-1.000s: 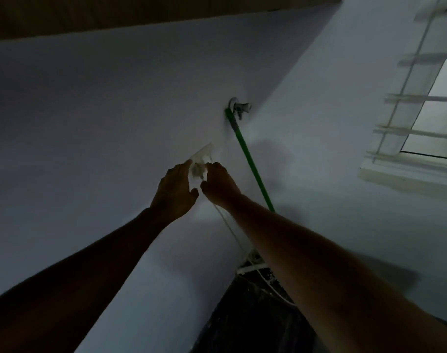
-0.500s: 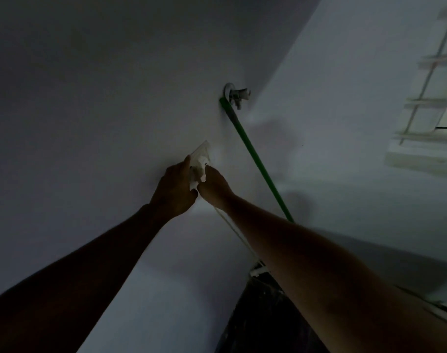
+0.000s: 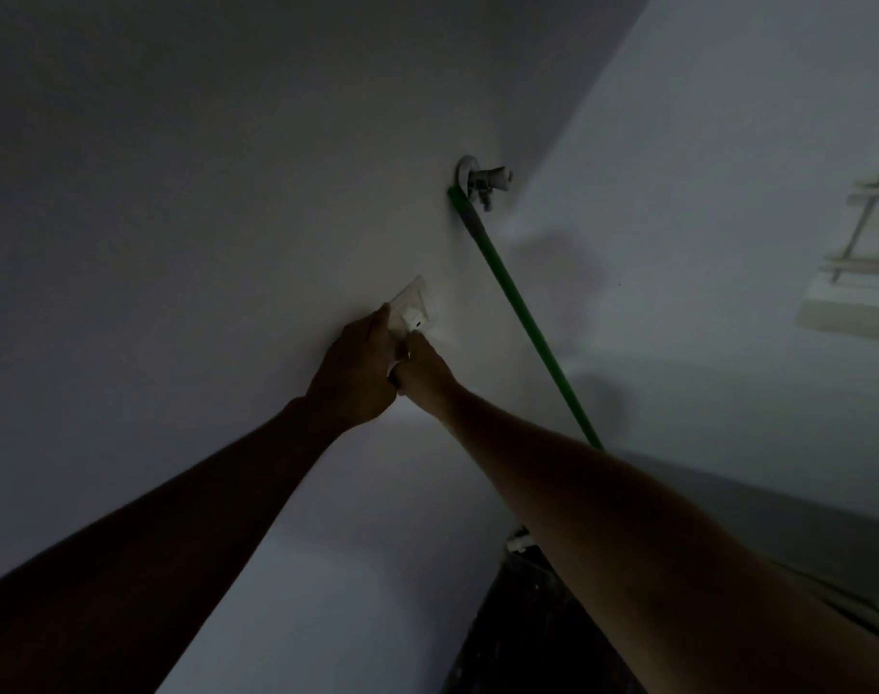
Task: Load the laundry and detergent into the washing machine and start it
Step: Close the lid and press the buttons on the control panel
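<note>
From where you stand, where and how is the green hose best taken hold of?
Grip the green hose on its bare straight run between the wall tap and the right forearm, wrapping the fingers around it from the right side. It is thin and round there, whereas both hands crowd the wall socket to its left.

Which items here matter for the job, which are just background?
Job: socket, both hands at it, left hand and right hand; tap; green hose running down from it.
Background: window, wall.
</note>
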The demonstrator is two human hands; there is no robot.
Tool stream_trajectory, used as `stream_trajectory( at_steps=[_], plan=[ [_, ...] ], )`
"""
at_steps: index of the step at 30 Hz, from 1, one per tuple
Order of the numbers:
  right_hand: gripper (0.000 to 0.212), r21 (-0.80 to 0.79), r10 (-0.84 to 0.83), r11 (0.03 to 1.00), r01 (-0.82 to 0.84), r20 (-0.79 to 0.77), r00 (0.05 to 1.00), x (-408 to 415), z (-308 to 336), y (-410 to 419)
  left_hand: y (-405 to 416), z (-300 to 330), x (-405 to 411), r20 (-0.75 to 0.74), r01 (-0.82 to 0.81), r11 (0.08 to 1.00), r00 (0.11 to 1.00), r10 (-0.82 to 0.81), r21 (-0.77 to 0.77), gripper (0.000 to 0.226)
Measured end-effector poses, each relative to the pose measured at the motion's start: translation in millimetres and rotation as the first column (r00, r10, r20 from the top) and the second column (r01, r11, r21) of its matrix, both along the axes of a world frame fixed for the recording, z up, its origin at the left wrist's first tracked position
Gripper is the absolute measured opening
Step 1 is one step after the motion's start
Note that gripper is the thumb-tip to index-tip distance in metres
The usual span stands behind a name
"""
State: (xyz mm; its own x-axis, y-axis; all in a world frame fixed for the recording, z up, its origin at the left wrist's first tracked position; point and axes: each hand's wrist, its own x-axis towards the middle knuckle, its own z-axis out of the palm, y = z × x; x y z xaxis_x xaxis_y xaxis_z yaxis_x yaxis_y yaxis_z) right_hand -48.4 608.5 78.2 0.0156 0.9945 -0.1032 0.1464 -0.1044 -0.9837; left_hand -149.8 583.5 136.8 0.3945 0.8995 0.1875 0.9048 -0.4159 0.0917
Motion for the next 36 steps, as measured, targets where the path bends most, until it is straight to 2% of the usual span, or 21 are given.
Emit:
stream_trajectory(
  at_steps=[2, 7, 11, 14, 16, 18, 21, 24, 26, 29, 32, 36],
  plan=[
    [0.069, 0.005, -0.011, 1.0, 0.011, 0.014, 1.0, -1.4, -6.6, 9.7, 1.2, -0.6, 0.3, -0.035, 0.012, 1.0, 0.999, -0.011, 0.01, 0.094],
    [0.083, 0.057, -0.106, 0.993, 0.101, 0.094, 0.99, -7.4, -15.8, 20.3, 10.0, -6.9, -4.4, -0.132, 0.098, 0.989, 0.988, -0.083, 0.112, 0.076],
    [0.076, 0.124, -0.104, 0.99, 0.074, 0.254, 0.962, -7.2, -14.9, 26.9, 16.1, -5.3, -3.5, -0.142, 0.085, 0.99, 0.987, -0.069, 0.111, 0.079],
    [0.062, 0.071, -0.051, 0.997, 0.029, 0.329, 0.943, 1.3, 6.5, 16.5, 18.2, -2.4, -1.4, -0.142, 0.087, 0.992, 0.987, -0.074, 0.089, 0.082],
    [0.044, 0.029, 0.0, 1.0, -0.011, 0.336, 0.942, 7.7, 20.8, 7.4, 17.6, 1.6, -1.2, -0.133, 0.076, 0.995, 0.989, -0.067, 0.065, 0.085],
    [0.034, 0.03, 0.003, 0.999, -0.014, 0.336, 0.942, 12.9, 27.2, -0.2, 12.4, 5.8, 1.4, -0.118, 0.058, 0.998, 0.992, -0.053, 0.038, 0.086],
    [0.037, 0.058, -0.023, 0.998, 0.004, 0.332, 0.943, 14.2, 29.4, -15.0, -2.1, 10.6, 5.1, -0.046, 0.004, 1.0, 0.999, -0.005, -0.021, 0.086],
    [0.056, 0.089, -0.058, 0.996, 0.027, 0.367, 0.928, 21.8, 21.7, -27.8, -24.2, 13.2, 8.0, 0.076, -0.063, 0.997, 0.995, 0.067, -0.048, 0.078],
    [0.058, 0.079, -0.05, 0.997, 0.017, 0.442, 0.895, 33.0, 24.6, -44.2, -41.6, 14.7, 7.8, 0.144, -0.044, 0.997, 0.988, 0.053, -0.067, 0.073],
    [0.072, 0.044, -0.01, 0.999, -0.022, 0.604, 0.797, 52.8, 39.5, -79.7, -66.9, 16.9, 10.2, 0.179, 0.041, 0.998, 0.983, -0.032, -0.046, 0.069],
    [0.082, 0.025, 0.01, 0.999, -0.04, 0.715, 0.699, 72.1, 52.2, -114.8, -96.5, 27.4, 22.9, 0.181, 0.044, 0.995, 0.983, -0.028, -0.086, 0.077],
    [0.078, 0.077, -0.034, 0.996, -0.047, 0.802, 0.597, 96.7, 69.1, -161.4, -134.6, 39.1, 43.8, 0.209, 0.085, 0.996, 0.975, -0.075, -0.039, 0.08]
  ],
)
